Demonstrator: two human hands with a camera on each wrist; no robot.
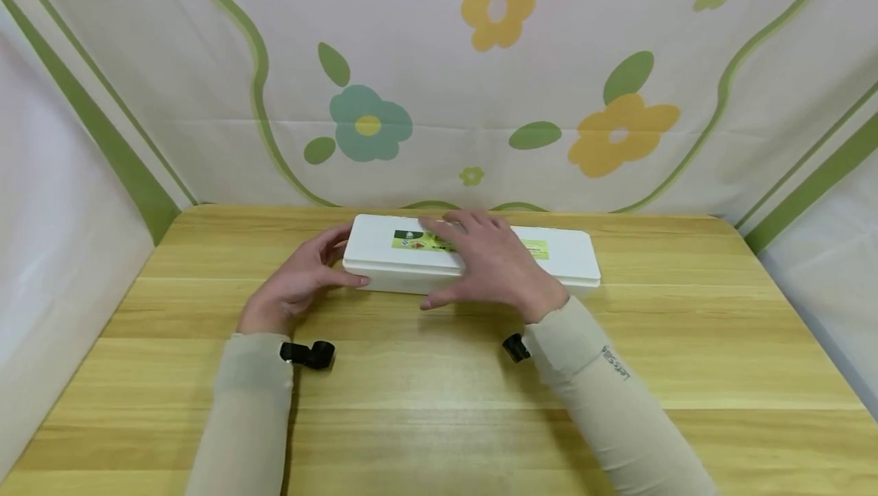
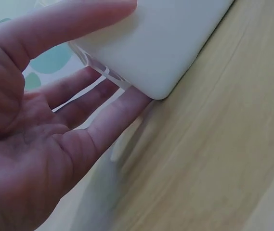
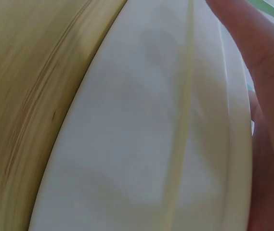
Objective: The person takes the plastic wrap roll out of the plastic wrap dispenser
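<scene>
Two hands work on one white box, which lies flat on the wooden worktop toward its far edge, long side facing the person.

Risks, as judged from this position:
- Sliding. The right hand presses from above only; if it pushes forward, the box could skid on the smooth worktop toward the cloth backdrop.
- Lid release. A seam between lid and base shows in the right wrist view. Whether the lid is latched cannot be told. A lift by the lid rim alone could separate the two parts and drop the base.
- End tilt. The left hand supports one end only; raising that end without support at the other would tip the box and shift any contents. Contents are not visible.

Hand pose, near to far:
- Both forearms, in beige sleeves, extend forward over the worktop, each with a small black camera mount at the wrist.
- Left hand: fingers curved round the left end of the box, thumb on the near corner, fingers touching the end wall and lower corner. It holds the box end.
- Right hand: palm down, fingers straight and spread across the lid and its green label, thumb on the near side wall. It rests flat, not closed round anything.
</scene>
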